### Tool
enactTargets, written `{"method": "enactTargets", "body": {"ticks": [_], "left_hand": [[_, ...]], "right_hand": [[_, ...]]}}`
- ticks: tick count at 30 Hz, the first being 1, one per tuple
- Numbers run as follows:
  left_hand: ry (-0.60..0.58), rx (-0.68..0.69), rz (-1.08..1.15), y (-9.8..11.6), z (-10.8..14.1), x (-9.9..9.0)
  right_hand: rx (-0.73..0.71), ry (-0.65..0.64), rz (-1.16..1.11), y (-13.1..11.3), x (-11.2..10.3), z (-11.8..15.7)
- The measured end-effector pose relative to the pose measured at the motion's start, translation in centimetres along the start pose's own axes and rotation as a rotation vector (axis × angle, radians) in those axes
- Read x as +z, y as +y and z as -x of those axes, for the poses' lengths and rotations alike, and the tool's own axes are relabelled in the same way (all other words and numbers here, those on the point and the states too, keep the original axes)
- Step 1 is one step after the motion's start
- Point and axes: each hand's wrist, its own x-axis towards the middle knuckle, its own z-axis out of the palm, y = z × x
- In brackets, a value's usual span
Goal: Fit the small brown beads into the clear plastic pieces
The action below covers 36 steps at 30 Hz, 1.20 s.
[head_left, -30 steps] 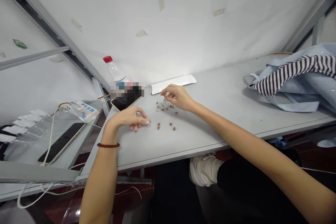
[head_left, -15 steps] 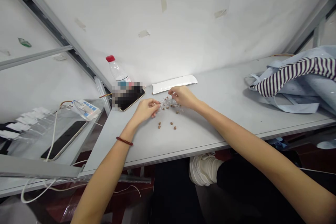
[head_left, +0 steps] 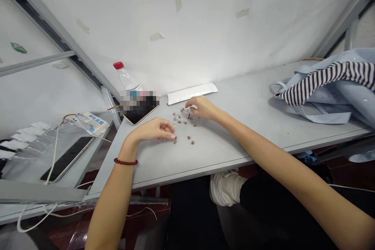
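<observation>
My left hand [head_left: 154,131] rests on the grey table [head_left: 234,136], its curled fingertips touching or just above a few small brown pellets [head_left: 175,139]. My right hand [head_left: 203,108] is bent over a loose heap of crumpled clear plastic pieces [head_left: 183,117] with brown pellets among them. Its fingertips dip into that heap, and the fingers hide what lies beneath. More pellets [head_left: 190,140] lie apart at the front of the heap. A dark bead bracelet [head_left: 125,161] circles my left wrist.
A white paper strip [head_left: 191,93] lies behind the heap. A red-capped plastic bottle [head_left: 125,78] and a phone [head_left: 140,115] with a blurred area stand at the back left. A striped cloth and pale blue bag [head_left: 325,82] lie at right. Below left, a shelf holds a dark tablet [head_left: 67,158].
My left hand has drawn back from the plastic heap toward the front pellets. My right hand stays over the heap, with its fingers lower in the plastic.
</observation>
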Motion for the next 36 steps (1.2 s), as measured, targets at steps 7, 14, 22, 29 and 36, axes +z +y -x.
{"method": "enactTargets", "body": {"ticks": [7, 14, 22, 29, 36], "left_hand": [[-0.054, 0.030, -0.111, 0.2, -0.7, 1.2], [-0.001, 0.023, -0.177, 0.1, -1.0, 1.7], [0.020, 0.054, -0.053, 0.5, -1.2, 1.8], [0.179, 0.106, 0.010, 0.2, -1.6, 1.6], [0.339, 0.089, 0.189, 0.1, -2.0, 1.6]], "right_hand": [[0.219, 0.148, 0.143, 0.9, -0.5, -0.3], [0.222, 0.017, 0.069, 3.3, -1.1, -2.8], [0.128, -0.297, 0.117, 4.6, 0.0, -5.6], [0.116, -0.289, 0.339, 3.4, 0.1, -4.0], [0.138, -0.048, 0.075, 2.0, -0.8, -2.0]]}}
